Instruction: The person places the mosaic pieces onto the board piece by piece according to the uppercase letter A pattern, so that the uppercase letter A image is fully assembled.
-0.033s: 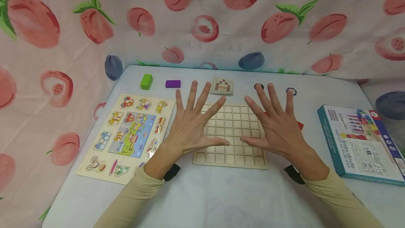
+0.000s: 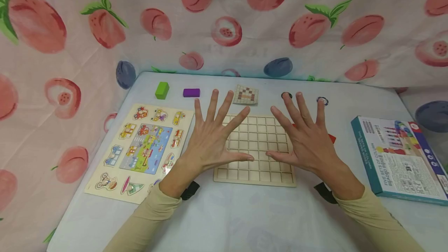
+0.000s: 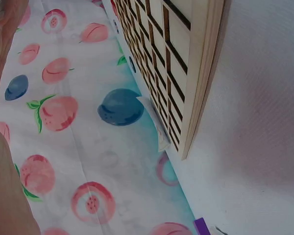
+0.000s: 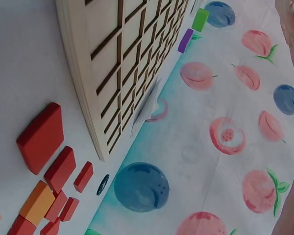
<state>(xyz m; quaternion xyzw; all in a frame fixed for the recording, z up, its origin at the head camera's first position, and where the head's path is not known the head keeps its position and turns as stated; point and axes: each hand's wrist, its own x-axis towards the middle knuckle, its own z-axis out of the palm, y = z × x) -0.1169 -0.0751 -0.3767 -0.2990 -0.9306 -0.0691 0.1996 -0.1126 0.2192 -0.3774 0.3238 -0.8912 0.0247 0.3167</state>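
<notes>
One pale wooden grid board [image 2: 258, 145] is set flat on the white table [image 2: 245, 217], its visible cells unfilled. Above it, the left hand [image 2: 211, 139] and right hand [image 2: 307, 143] are held splayed, nothing grasped. Apparently only a starting pose is in hand; next, a hand would need to be lowered and closed, perhaps on the flat red blocks [image 4: 41, 138] laid beside the board.

Box [image 2: 399, 160], right side of head view: cover reads "FIVE SETS OF COLUMN", lettering sideways. Smaller print illegible.
</notes>
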